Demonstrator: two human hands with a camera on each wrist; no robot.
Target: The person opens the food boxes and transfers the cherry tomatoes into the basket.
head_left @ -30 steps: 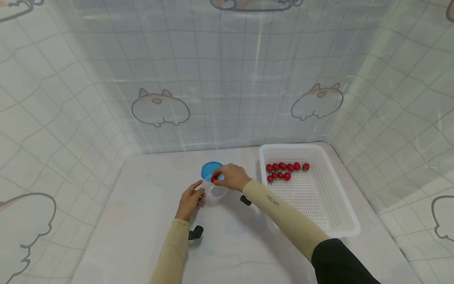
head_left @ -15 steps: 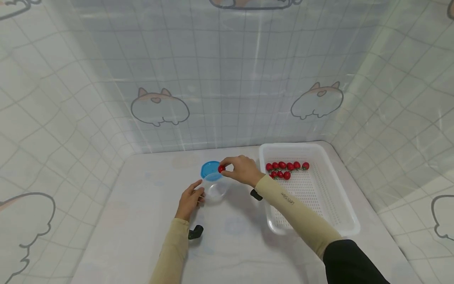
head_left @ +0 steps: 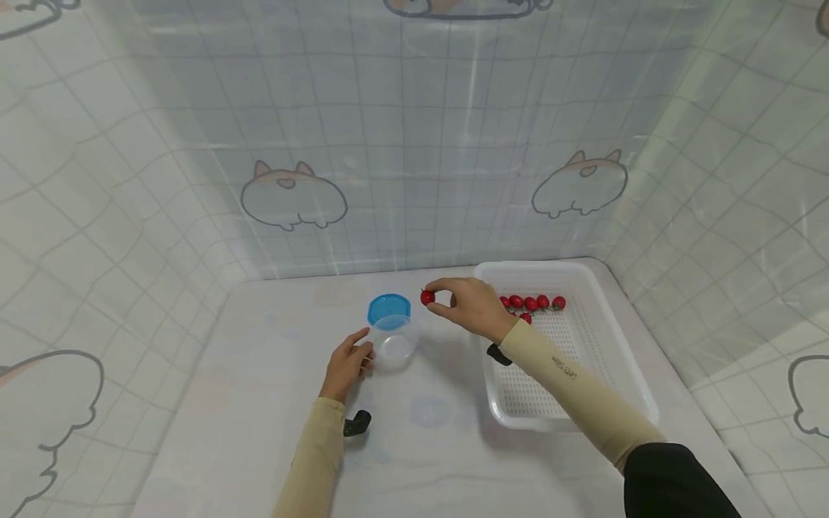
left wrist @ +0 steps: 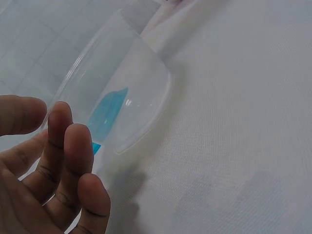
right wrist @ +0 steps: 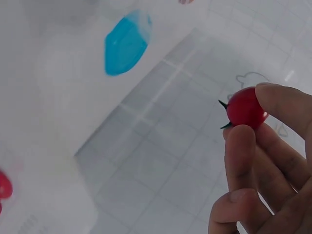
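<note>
A round clear plastic bowl (head_left: 395, 350) stands on the table, nothing visible inside it. My left hand (head_left: 345, 367) pinches its left rim between thumb and fingers, as the left wrist view shows. Between the thumb and fingertips of my right hand (head_left: 474, 306) is a cherry tomato (head_left: 427, 297), held in the air right of the bowl. Its green stem leaves show in the right wrist view, where the tomato (right wrist: 246, 108) faces away from the palm. Behind the bowl lies a blue lid (head_left: 388, 308), partly seen through the clear wall.
At the right stands a white perforated basket (head_left: 605, 324) with several cherry tomatoes (head_left: 531, 303) along its back left part. My right forearm crosses over the basket and hides some of them. A tiled-pattern sheet (head_left: 427, 144) encloses the table behind and at both sides.
My right hand has lifted the tomato from over the bowl and carried it right, towards the basket. The left hand and the bowl stay in place.
</note>
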